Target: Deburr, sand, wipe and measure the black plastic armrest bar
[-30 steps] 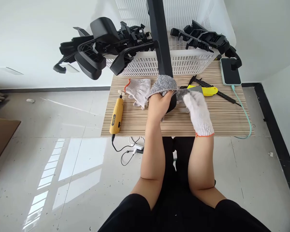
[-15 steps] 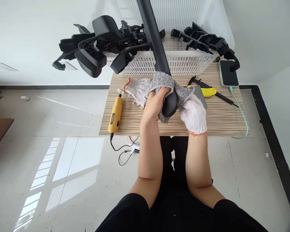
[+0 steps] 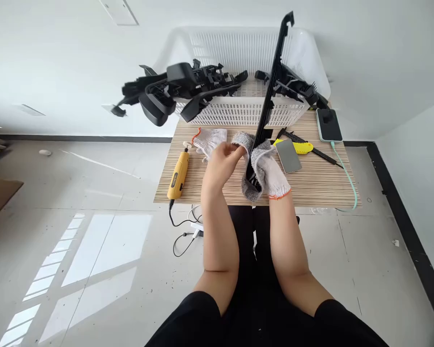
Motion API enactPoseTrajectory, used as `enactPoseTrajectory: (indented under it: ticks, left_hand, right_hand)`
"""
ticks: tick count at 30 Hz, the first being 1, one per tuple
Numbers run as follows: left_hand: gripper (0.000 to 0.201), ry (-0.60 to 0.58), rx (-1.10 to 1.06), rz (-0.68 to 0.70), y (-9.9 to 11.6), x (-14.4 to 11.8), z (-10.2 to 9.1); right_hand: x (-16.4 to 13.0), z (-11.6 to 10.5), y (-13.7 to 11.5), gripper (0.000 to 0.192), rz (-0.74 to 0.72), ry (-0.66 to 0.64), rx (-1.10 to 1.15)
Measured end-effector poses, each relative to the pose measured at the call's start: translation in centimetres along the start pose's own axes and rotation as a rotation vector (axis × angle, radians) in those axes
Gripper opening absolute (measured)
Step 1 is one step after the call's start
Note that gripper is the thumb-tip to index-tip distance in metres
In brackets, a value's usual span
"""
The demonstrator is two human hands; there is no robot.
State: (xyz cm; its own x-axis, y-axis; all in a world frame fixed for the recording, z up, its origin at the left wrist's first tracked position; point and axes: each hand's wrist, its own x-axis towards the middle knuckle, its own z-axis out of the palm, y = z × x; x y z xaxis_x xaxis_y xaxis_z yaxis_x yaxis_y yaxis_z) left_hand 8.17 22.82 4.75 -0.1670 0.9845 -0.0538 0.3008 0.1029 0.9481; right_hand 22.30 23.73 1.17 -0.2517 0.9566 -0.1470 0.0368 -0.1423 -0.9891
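Observation:
A long black plastic trim piece [image 3: 270, 91] stands tilted over the table, its ribbed narrow side showing. Its lower end sits in a grey terry cloth [image 3: 253, 190] that loops around it. My left hand [image 3: 222, 161], bare, pinches the cloth's left edge between thumb and fingers. On the right, my right hand [image 3: 271, 171], in a white knit glove with an orange cuff, grips the trim piece through the cloth; its fingertips are hidden. A second white glove [image 3: 210, 140] lies on the table just beyond my left hand.
A white plastic basket [image 3: 231, 113] at the back holds several black plastic parts [image 3: 181, 79], some jutting over its rim. On the striped table [image 3: 217, 193] lie a yellow rotary tool [image 3: 178, 176], a grey flat plate [image 3: 288, 156], a yellow-handled cutter [image 3: 303, 148], black calipers [image 3: 325, 156] and a cabled phone [image 3: 329, 126].
The trim piece has turned from its broad smooth face to its ribbed edge and now leans right. My left hand has shifted from gripping around it to the cloth's left edge.

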Motion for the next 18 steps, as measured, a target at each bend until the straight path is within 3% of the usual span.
enactPoseTrajectory:
  ticks: [4, 8, 12, 15, 18]
  left_hand:
    - [0.039, 0.267, -0.068, 0.089, -1.6, -3.2, -1.0]
    - [0.044, 0.12, -0.241, 0.087, -3.8, -6.5, 1.4]
    - [0.048, 0.148, -0.435, -0.043, -4.8, -7.2, 4.1]
    - [0.043, 0.177, -0.527, -0.081, -4.5, -6.4, 4.3]
    - [0.042, 0.126, -0.648, -0.196, -4.1, -5.4, 3.8]
  right_hand:
    - [-0.4, 1.0, -0.4, 0.026, -0.094, 0.005, 0.199]
    - [-0.2, 1.5, 0.2, 0.03, -0.106, 0.099, 0.06]
    - [-0.4, 1.5, 0.3, 0.038, -0.173, 0.166, -0.156]
    - [-0.7, 0.7, 0.2, 0.037, -0.225, 0.105, -0.211]
    - [-0.7, -0.5, 0.5, 0.033, -0.255, -0.037, -0.267]
